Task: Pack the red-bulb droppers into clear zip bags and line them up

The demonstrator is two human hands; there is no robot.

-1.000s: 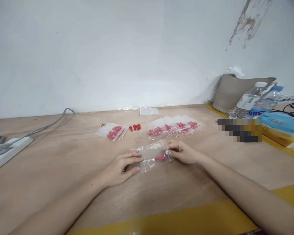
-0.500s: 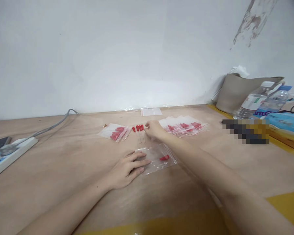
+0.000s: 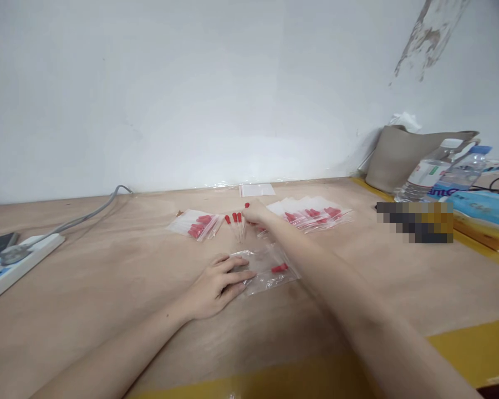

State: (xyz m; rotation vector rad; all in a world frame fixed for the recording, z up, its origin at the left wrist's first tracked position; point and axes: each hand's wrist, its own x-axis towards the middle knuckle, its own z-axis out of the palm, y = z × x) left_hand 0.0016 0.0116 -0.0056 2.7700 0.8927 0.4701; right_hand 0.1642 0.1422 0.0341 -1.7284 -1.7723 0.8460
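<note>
My left hand (image 3: 221,282) lies flat with its fingers apart, the fingertips resting on the left side of a clear zip bag (image 3: 263,281). Inside that bag, at its right, shows a red rubber bulb (image 3: 279,268). Beyond the bag, my right hand (image 3: 255,213) pinches a dropper (image 3: 247,205), whose red bulb sticks up above the fingers; its lower part is mostly hidden. Just left of these fingers lie several droppers (image 3: 234,218) with red bulbs and thin clear glass tubes pointing toward me.
Packed bags of droppers lie at the left (image 3: 195,224) and in an overlapping row at the right (image 3: 311,213). A flat white bag (image 3: 256,190) is near the wall. A power strip (image 3: 33,260) stands far left; water bottles (image 3: 426,174) and a grey-brown bin (image 3: 393,158) stand right.
My right hand has closed on one dropper and drawn it slightly up and away from the others. The remaining droppers have shifted a little. My left hand stays on the bag.
</note>
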